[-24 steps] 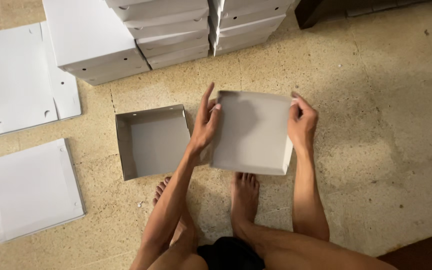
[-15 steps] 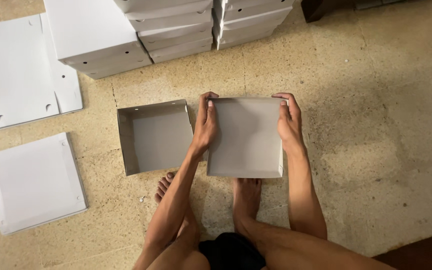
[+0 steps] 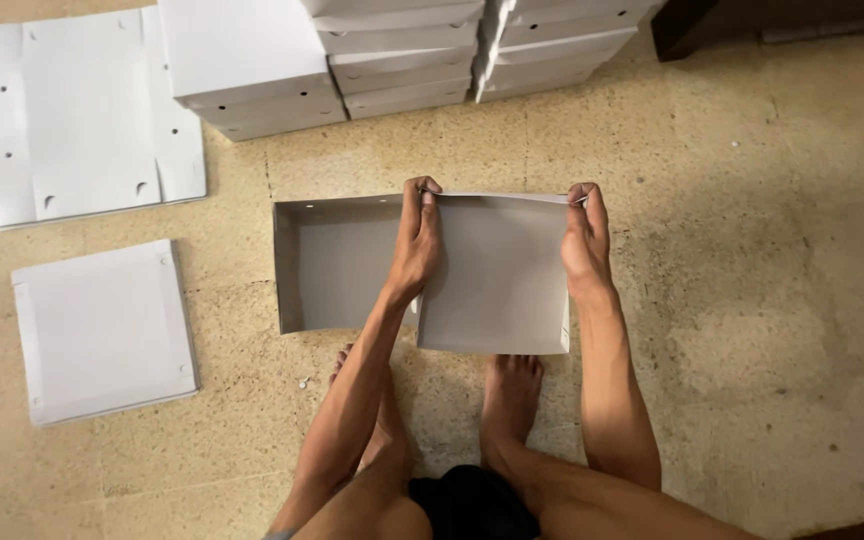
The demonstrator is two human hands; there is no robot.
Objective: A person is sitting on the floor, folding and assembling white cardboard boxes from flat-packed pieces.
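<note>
So it's all plain white cardboard boxes here. An open box tray (image 3: 337, 262) sits on the floor, touching a lid piece (image 3: 497, 275) beside it. Stacks of finished boxes (image 3: 402, 45) line the top edge. Two unfolded flat blanks (image 3: 82, 115) lie at left, one below the other.

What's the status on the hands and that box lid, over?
Left hand and right hand both gripping the white box lid by its far edge. Lid overlaps the open grey box tray beside it. Bare feet just below; nothing blocking.
</note>
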